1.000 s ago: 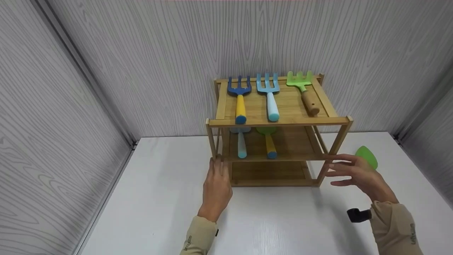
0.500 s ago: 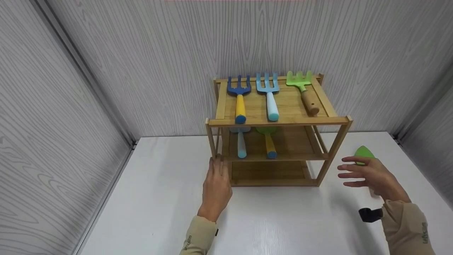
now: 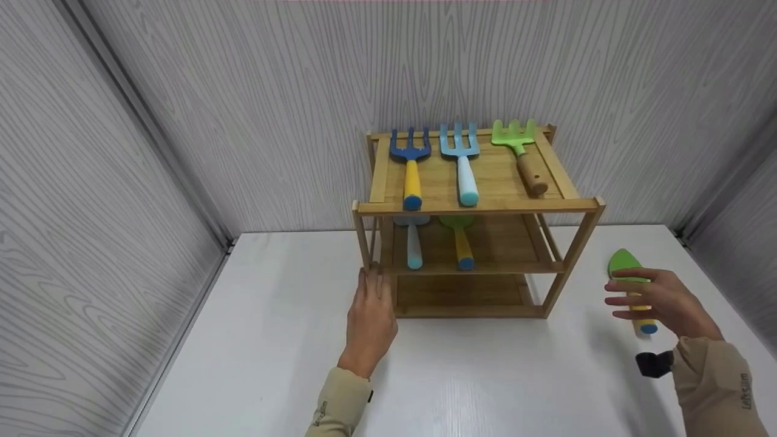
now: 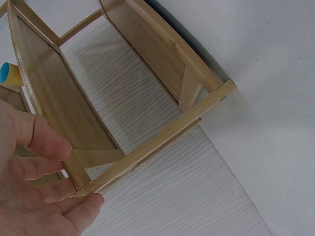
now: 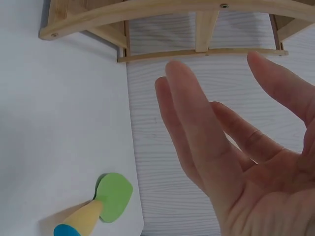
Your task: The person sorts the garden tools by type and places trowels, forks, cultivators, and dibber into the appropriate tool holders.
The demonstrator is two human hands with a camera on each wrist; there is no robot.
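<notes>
A three-tier wooden rack (image 3: 473, 207) stands toward the back. My left hand (image 3: 371, 325) is at its left front post, level with the middle shelf; in the left wrist view the thumb and fingers (image 4: 84, 212) hold the frame from both sides. To the right of the rack, my right hand (image 3: 665, 300) holds nothing, fingers spread and slightly bent. Overlapped by that hand in the head view, a toy garden trowel (image 3: 622, 261) lies on the table, with a green blade, yellow handle and blue end cap. In the right wrist view the trowel (image 5: 114, 196) lies apart from the fingers.
On the top shelf lie a dark blue hand fork (image 3: 412, 176), a light blue hand fork (image 3: 465, 173) and a green hand fork (image 3: 531, 175). Two tools with pale blue (image 3: 414, 246) and yellow handles (image 3: 464, 249) lie on the middle shelf. Wood-grain walls (image 3: 291, 109) enclose the white table (image 3: 273, 303).
My right hand has left the rack's right post and moved right, to over the green trowel. The left hand has stayed at the left post, and the rack has not moved.
</notes>
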